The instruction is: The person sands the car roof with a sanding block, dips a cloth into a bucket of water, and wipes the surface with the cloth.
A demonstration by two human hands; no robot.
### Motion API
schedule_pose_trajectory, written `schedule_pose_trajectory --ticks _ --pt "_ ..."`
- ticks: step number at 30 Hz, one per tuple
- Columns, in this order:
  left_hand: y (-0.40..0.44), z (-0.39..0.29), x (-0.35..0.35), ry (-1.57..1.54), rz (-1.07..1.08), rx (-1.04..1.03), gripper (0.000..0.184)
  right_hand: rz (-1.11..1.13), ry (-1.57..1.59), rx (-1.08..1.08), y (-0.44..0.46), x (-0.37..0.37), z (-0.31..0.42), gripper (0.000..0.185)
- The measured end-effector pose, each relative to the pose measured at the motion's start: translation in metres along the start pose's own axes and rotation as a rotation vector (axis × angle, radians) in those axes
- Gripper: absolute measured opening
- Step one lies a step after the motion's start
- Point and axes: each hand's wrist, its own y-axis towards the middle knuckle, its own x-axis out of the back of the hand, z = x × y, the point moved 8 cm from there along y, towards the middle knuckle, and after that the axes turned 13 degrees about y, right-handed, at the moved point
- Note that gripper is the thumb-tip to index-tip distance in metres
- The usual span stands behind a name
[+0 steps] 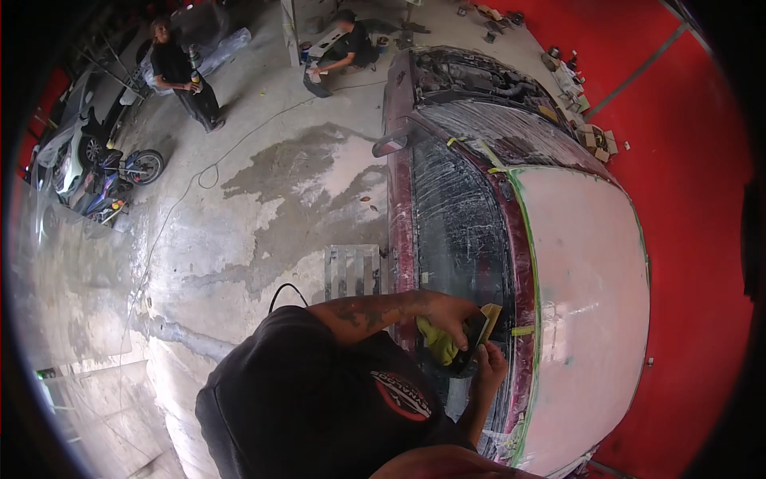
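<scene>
My left hand (448,313) grips a dark flat block with a tan sheet (492,318) along its edge, in front of the side window of a dark red car. My right hand (492,364) pinches the lower part of the same sheet and block. A yellow-green cloth (437,342) lies just beside and below my left hand. Next to both hands runs the car's roof (590,303), pale pink-white, edged with green tape (533,263). Whitish residue covers the side window (455,215).
A person (179,76) stands at the upper left and another person (351,48) crouches by a panel. A motorcycle (120,177) stands at left. A cable (171,211) crosses the floor near a metal grate (352,271). A red wall (686,239) borders the right.
</scene>
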Motion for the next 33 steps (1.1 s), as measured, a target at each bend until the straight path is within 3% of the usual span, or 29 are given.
schedule_pose_trajectory --ticks 12,18,33 --pt "-0.004 0.018 0.0 0.014 -0.003 0.06 0.057 0.028 -0.3 0.132 -0.001 -0.023 0.022 0.016" --pt "-0.021 0.001 0.017 0.104 -0.08 0.125 0.054 0.024 -0.395 0.088 0.0 -0.024 0.019 0.018" --pt "-0.03 0.01 0.027 0.023 -0.117 0.088 0.05 0.083 -0.386 0.119 0.002 -0.032 0.015 0.016"
